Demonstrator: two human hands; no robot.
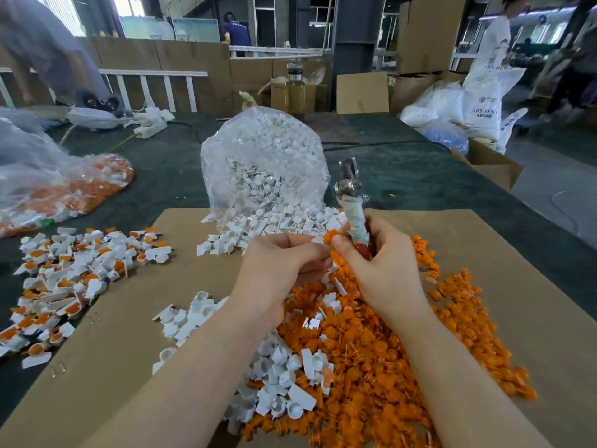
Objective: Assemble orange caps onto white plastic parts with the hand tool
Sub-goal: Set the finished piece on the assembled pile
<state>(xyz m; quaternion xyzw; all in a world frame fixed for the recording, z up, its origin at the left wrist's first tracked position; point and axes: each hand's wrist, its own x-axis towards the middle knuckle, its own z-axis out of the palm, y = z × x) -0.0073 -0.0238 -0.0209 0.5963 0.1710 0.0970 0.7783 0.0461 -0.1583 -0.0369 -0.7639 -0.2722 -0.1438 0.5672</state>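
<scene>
Risk – orange cap slips from right hand pinch, which also grips hand tool | left hand curled beside cap, contents hidden – misalignment likely

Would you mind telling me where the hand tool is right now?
Centre-right in the head view: the right hand grips the hand tool upright, just right of the bag of white parts.

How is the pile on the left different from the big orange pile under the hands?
The left pile mixes white and orange: white parts already capped. The orange pile is nearly all loose caps. The left pile spreads onto the dark mat; the orange pile sits on the cardboard. Both are small plastic pieces.
</scene>
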